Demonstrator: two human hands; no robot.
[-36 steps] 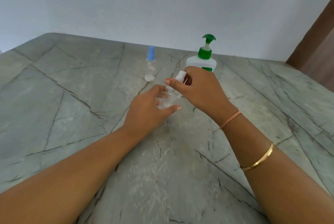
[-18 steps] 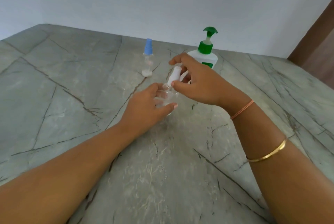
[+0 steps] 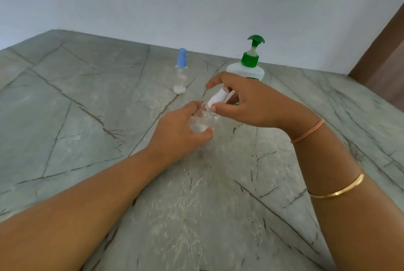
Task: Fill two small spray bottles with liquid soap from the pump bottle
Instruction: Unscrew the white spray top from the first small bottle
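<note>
My left hand grips a small clear spray bottle near the middle of the marble table, tilted to the right. My right hand pinches its white spray cap at the bottle's neck. A second clear spray bottle with a blue cap stands upright farther back, with a little white liquid at its bottom. The white pump bottle with a green pump stands behind my right hand, its lower part hidden.
The grey-green veined marble table runs back to a white wall. A brown wooden panel stands at the far right edge.
My right hand has turned on the white cap, with its fingers shifting round it. The view has moved a little, and the left hand still holds the bottle.
</note>
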